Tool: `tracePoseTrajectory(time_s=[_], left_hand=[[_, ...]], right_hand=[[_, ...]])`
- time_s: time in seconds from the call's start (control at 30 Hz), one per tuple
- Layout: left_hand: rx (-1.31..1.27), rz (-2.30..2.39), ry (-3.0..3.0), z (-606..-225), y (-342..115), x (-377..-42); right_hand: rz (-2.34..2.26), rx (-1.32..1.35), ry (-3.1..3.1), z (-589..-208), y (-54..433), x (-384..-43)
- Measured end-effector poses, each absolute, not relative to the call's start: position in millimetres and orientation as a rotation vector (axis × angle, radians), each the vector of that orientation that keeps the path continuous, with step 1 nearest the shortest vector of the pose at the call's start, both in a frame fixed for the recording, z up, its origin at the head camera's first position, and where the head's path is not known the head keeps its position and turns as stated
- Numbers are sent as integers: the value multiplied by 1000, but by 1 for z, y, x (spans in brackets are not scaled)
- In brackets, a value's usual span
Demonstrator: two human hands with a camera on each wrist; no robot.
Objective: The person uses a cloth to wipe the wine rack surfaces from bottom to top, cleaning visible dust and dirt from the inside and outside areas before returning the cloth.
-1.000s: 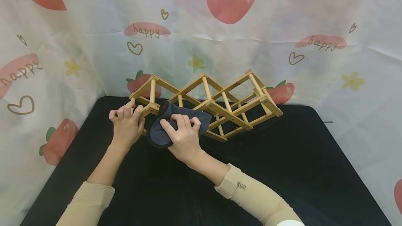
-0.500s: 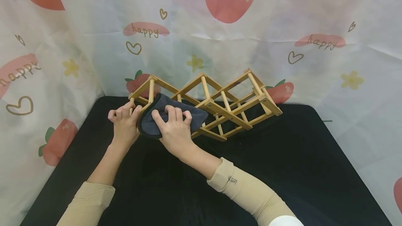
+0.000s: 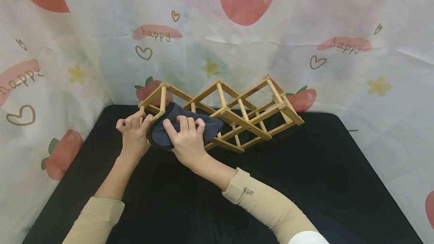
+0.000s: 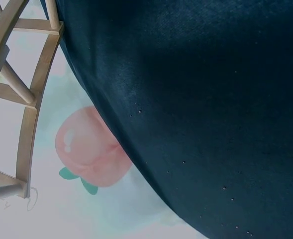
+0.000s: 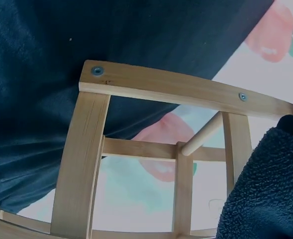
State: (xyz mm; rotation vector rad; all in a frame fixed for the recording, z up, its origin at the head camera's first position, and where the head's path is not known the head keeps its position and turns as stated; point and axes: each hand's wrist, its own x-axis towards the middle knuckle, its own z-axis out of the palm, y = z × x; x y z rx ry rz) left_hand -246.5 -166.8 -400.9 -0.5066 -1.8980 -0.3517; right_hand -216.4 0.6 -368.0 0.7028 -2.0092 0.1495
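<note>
A folding wooden rack (image 3: pixel 251 123) of crossed slats and round dowels stands on the black-covered table in the head view. At its left end, my left hand (image 3: pixel 133 136) grips the frame with curled fingers. My right hand (image 3: pixel 188 142) holds a dark blue cloth (image 3: pixel 161 133) with a black edge against the rack's front left slats, just beside the left hand. The cloth hides the slats behind it. In the right wrist view, the fuzzy cloth (image 5: pixel 268 194) lies over the right end of a slat. Neither wrist view shows a hand.
The black tablecloth (image 3: pixel 305 183) spreads in front of the rack and to its right. Close behind hangs a pale curtain (image 3: pixel 257 59) printed with fruit, hearts and flowers. Small specks (image 4: pixel 225 187) dot the black cloth in the left wrist view.
My right hand and the cloth have slid left and slightly up along the rack, then stayed nearly still over the last half second. The left hand has kept its place.
</note>
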Motion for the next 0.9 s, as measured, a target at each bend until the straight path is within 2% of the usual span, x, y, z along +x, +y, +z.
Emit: tracePoseTrajectory(time_s=[0.5, 0.9], left_hand=[[-488, -359, -1969, -404, -167, -247], [-477, -343, -1951, -402, -166, -243]], right_hand=[[129, 740, -2068, -394, 45, -210], [96, 767, -2011, -373, 7, -208]])
